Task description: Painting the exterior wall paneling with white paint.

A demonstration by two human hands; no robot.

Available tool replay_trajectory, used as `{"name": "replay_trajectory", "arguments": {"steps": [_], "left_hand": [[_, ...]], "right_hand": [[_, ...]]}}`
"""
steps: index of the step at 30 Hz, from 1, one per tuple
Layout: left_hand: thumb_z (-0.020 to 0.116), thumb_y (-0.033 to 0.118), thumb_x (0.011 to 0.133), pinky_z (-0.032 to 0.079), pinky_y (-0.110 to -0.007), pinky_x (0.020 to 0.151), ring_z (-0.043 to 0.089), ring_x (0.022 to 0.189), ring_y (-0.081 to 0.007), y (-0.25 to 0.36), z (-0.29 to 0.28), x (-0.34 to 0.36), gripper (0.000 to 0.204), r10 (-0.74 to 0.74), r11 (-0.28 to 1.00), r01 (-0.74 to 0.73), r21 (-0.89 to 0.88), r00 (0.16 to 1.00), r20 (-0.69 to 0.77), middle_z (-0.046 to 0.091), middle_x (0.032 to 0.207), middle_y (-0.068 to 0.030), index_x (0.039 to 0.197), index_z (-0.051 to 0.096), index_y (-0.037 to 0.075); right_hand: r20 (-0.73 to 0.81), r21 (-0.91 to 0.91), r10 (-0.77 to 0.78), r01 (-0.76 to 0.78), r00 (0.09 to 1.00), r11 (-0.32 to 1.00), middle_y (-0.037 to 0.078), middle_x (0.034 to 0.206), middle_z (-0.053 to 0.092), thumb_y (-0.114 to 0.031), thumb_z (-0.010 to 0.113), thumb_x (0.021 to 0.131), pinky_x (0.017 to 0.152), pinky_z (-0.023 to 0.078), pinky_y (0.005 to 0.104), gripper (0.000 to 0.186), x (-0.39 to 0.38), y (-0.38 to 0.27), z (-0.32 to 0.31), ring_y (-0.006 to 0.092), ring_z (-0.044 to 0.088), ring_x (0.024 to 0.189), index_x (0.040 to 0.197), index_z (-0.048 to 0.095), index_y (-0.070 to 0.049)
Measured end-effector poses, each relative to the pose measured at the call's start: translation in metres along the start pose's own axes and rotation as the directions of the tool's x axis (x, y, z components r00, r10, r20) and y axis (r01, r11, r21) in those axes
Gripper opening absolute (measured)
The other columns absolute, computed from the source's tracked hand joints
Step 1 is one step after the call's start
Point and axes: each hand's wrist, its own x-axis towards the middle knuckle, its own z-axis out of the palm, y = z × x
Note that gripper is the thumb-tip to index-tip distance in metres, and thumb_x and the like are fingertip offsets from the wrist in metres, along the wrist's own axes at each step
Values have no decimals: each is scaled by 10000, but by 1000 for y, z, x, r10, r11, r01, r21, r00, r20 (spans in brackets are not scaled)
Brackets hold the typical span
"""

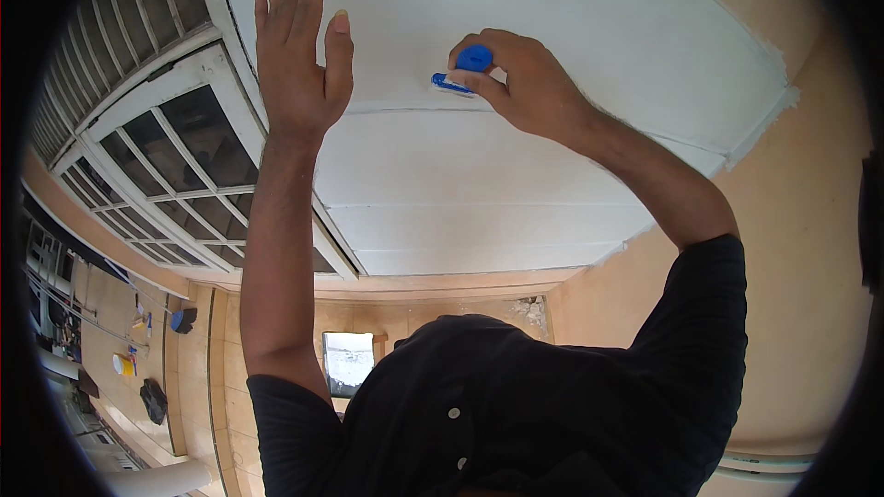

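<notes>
My left hand (302, 64) lies against a white wall panel (387, 28), with its fingers stretched out and its thumb apart. To the right of it, my right hand (523, 78) is closed round a blue hand tool (475, 59) with a round knob and a flat base with white on it. The base is against the panel, just above a horizontal seam. My fingers partly cover the tool, and its working face is hidden.
A white-framed paned window (189, 152) stands left of the panel, and a peach wall (783, 248) borders it on the right. Below are a dark-edged tray with white on it (349, 362), a yellow-and-white bucket (123, 364), a black bag (154, 400) and a blue broom head (183, 320).
</notes>
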Motion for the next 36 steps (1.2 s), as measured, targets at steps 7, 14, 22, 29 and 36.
{"name": "replay_trajectory", "arguments": {"steps": [7,14,22,29,36], "left_hand": [[465,264,1073,193,-556,1254,308,1547,-352,-4,-5,0,537,-18,1000,18,-11,1000,-10,428,1623,-136,1569,420,67],[467,261,1073,189,-559,1255,300,1551,-347,0,-9,1,534,-56,998,55,-15,998,-15,431,1622,-132,1567,422,64],[455,265,1076,191,-556,1257,312,1547,-340,0,-12,-14,530,-56,998,55,21,998,33,425,1626,-125,1568,422,74],[431,281,1086,199,-542,1259,311,1548,-338,3,-5,-12,529,-22,1000,22,-2,1000,9,421,1627,-129,1571,417,69],[386,308,1103,187,-548,1256,290,1552,-361,4,-7,-16,534,-78,996,78,-44,997,-17,417,1626,-151,1565,417,42]], "right_hand": [[-102,-142,213,-226,972,964,127,954,729,-215,644,1033,819,567,411,186,83,-51,-108,224,716,892,1069,673,-35],[-304,-673,-577,258,758,693,88,1003,684,-173,704,962,813,545,368,156,61,-44,-87,223,686,927,1092,680,-91],[26,-485,-481,432,876,760,15,936,605,-130,710,912,776,487,299,157,-51,15,84,176,636,875,1056,659,-170],[-289,-277,-254,174,923,945,123,997,683,-140,690,982,837,534,405,154,70,-35,-53,255,673,916,1108,693,-52],[-109,-866,-700,279,706,416,-21,1010,627,-139,760,752,751,494,309,294,41,-14,8,187,677,960,1017,660,-215]]}}
